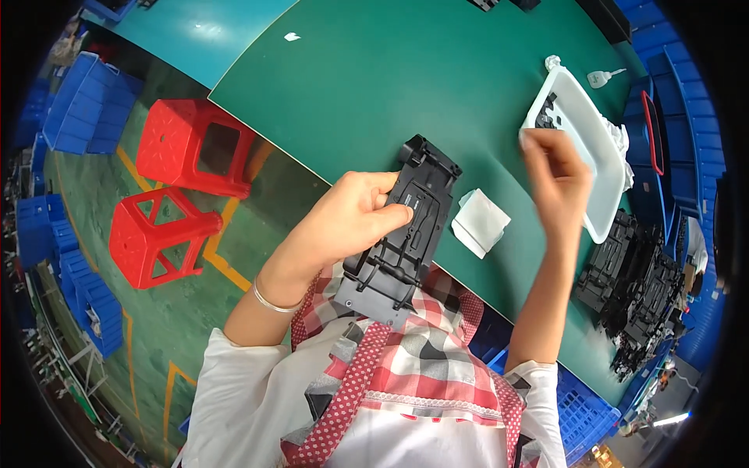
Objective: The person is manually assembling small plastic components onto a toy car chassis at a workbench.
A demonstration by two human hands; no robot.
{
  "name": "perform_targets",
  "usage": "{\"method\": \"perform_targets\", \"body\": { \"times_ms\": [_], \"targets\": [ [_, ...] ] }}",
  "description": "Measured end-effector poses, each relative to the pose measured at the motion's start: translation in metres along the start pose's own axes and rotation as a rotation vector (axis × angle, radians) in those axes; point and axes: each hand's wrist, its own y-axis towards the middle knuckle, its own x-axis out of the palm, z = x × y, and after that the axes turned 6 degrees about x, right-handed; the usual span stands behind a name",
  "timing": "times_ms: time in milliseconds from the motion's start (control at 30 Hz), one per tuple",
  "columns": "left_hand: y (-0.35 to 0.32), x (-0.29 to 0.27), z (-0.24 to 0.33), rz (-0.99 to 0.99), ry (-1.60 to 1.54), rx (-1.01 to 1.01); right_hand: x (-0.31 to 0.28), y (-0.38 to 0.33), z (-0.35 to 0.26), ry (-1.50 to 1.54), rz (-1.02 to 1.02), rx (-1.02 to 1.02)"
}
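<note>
My left hand (355, 214) is closed round a long black plastic chassis (417, 210), like the underside of a toy car. Its thumb lies across the chassis, which I hold tilted above the table's near edge, its lower end close to my apron. My right hand (560, 168) is raised beside the left rim of a white plastic tray (605, 160). Its fingers are curled and pressed together, slightly blurred, and whatever they may hold cannot be made out. Small black parts (548, 113) lie inside the tray.
A white paper pad (480, 223) lies on the green table (374, 86). Several black chassis (636, 273) are piled at the right. A small white dropper bottle (601, 79) stands behind the tray. Red stools (168, 148) and blue bins (82, 109) occupy the floor to the left.
</note>
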Motion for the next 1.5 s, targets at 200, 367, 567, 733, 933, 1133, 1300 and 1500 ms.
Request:
{"method": "perform_targets", "body": {
  "times_ms": [200,367,567,733,933,1133,1300,1500],
  "targets": [
    [-0.001,0.006,0.002,0.004,-0.150,0.064,-0.086,0.037,0.058,-0.586,-0.084,0.166],
    [-0.003,0.005,-0.001,0.014,-0.129,0.056,-0.085,0.045,0.075,-0.503,-0.311,0.344],
    [-0.005,0.006,-0.003,0.022,-0.115,0.032,-0.090,0.043,0.070,-0.423,-0.238,0.439],
    [-0.003,0.005,-0.004,0.011,-0.092,0.045,-0.103,0.040,0.086,-0.092,-0.213,0.417],
    [-0.001,0.007,-0.005,0.005,-0.131,0.027,-0.101,0.028,0.060,0.305,0.034,0.376],
    [-0.001,0.006,-0.005,-0.003,-0.140,0.020,-0.088,-0.019,0.018,0.539,-0.100,0.231],
    [0.001,0.003,-0.009,0.034,-0.149,0.002,-0.051,-0.051,0.000,0.546,-0.204,0.334],
    [0.002,0.002,-0.012,0.026,-0.160,-0.013,-0.033,-0.076,0.013,0.597,-0.215,0.297]
  ]
}}
